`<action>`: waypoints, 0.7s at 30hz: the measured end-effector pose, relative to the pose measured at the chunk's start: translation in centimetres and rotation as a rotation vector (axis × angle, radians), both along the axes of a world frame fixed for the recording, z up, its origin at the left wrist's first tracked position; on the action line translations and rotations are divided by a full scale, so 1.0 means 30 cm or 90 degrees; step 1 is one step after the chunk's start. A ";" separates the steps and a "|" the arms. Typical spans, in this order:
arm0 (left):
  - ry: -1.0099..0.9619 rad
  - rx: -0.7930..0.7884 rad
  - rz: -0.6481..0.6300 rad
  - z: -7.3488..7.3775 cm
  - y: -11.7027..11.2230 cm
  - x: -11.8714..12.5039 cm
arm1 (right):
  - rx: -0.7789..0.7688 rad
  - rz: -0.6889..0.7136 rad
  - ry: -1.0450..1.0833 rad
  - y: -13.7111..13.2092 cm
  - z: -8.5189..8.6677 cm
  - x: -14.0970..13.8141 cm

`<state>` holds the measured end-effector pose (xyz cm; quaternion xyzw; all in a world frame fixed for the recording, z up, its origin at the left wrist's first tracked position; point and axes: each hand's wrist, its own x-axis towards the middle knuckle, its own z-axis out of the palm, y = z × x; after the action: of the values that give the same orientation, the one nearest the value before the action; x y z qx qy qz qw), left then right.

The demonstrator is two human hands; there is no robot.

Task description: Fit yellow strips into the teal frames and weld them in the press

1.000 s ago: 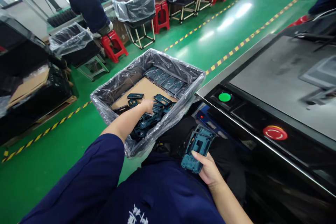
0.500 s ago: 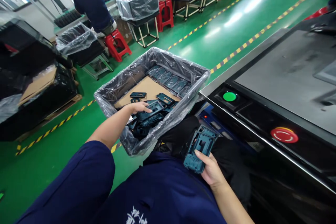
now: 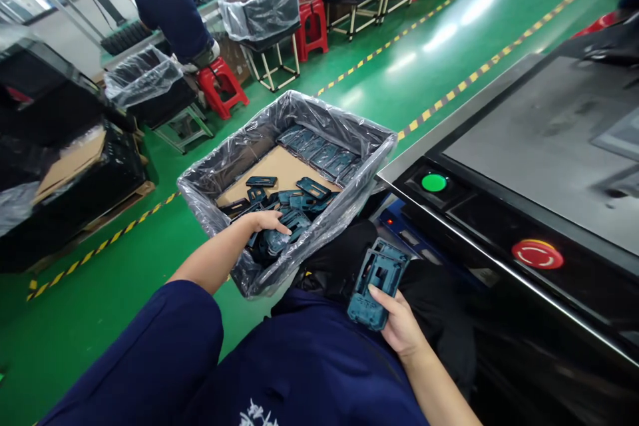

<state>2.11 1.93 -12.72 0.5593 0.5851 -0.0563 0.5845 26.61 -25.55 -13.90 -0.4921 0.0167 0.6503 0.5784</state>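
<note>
In the head view my left hand (image 3: 267, 221) reaches into a plastic-lined box (image 3: 197, 196). Its fingers are closed on a dark teal plastic casing (image 3: 295, 225) at the near side of a loose pile; the fingertips are partly hidden. Low in front of my body, my right hand (image 3: 399, 327) grips teal plastic casings (image 3: 374, 286), which look like two stacked together, with the thumb across their face. More casings (image 3: 319, 150) lie in a neat row along the box's far side, and cardboard (image 3: 279, 166) shows between row and pile.
To the right stands a machine with a metal top (image 3: 539, 126), a green button (image 3: 434, 182) and a red stop button (image 3: 538, 254). Co-workers (image 3: 172, 10) sit at a bench beyond, near red stools (image 3: 222, 86) and lined bins (image 3: 262, 6). Black crates (image 3: 114, 166) stand left.
My left hand has moved slightly nearer and lower in the box, along with the casing under it. More of the pile behind now shows. My right hand keeps its hold, nearly still.
</note>
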 end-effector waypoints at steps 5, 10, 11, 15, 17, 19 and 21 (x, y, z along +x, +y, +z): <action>-0.011 0.042 -0.019 -0.005 0.013 0.019 | 0.003 0.010 -0.013 -0.003 -0.006 -0.001; -0.010 0.141 -0.036 0.037 0.167 0.091 | -0.005 0.007 -0.033 -0.014 -0.010 0.008; -0.006 0.161 -0.044 0.044 0.209 0.117 | -0.008 0.008 -0.039 -0.021 -0.015 0.014; 0.014 0.205 -0.072 0.028 0.360 0.264 | -0.042 -0.011 -0.056 -0.074 -0.054 0.048; 0.017 0.203 -0.088 -0.013 0.411 0.355 | -0.080 -0.044 -0.055 -0.109 -0.081 0.064; 0.011 0.195 -0.101 -0.069 0.441 0.445 | -0.113 -0.077 -0.049 -0.142 -0.104 0.073; -0.010 0.187 -0.109 -0.129 0.457 0.524 | -0.132 -0.104 -0.045 -0.164 -0.115 0.074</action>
<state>17.82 15.63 -16.59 0.6869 0.5329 -0.0157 0.4940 28.84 -30.46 -17.36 -0.5690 0.1030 0.5781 0.5757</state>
